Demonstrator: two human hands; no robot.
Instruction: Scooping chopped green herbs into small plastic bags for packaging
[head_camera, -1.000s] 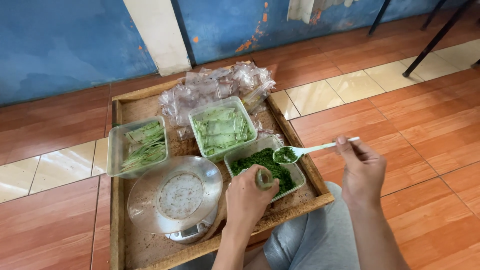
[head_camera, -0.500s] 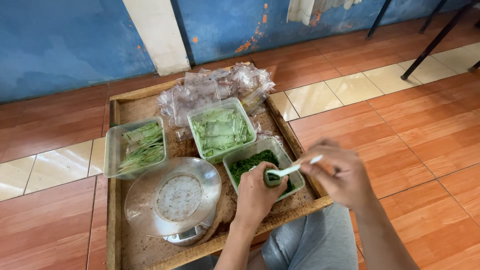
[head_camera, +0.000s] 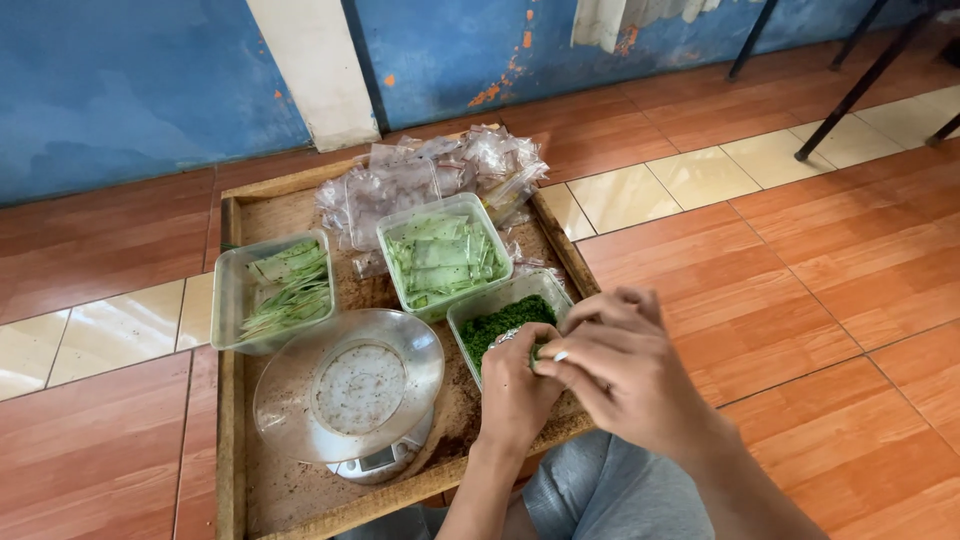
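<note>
Both hands meet above the near right corner of the shallow wooden tray (head_camera: 232, 440); the left hand (head_camera: 515, 385) is curled narrow around a small green roll (head_camera: 537, 352), mostly hidden, and the right hand (head_camera: 625, 365) pinches a white plastic spoon (head_camera: 558, 356) at that roll, fingers closed; beneath them sits one clear plastic tub of chopped dark greens (head_camera: 500, 322); two more clear tubs (head_camera: 443, 258) hold pale green strips; one steel-bowled kitchen scale (head_camera: 350, 392) stands left; one pile of clear plastic bags (head_camera: 420, 182) lies behind.
</note>
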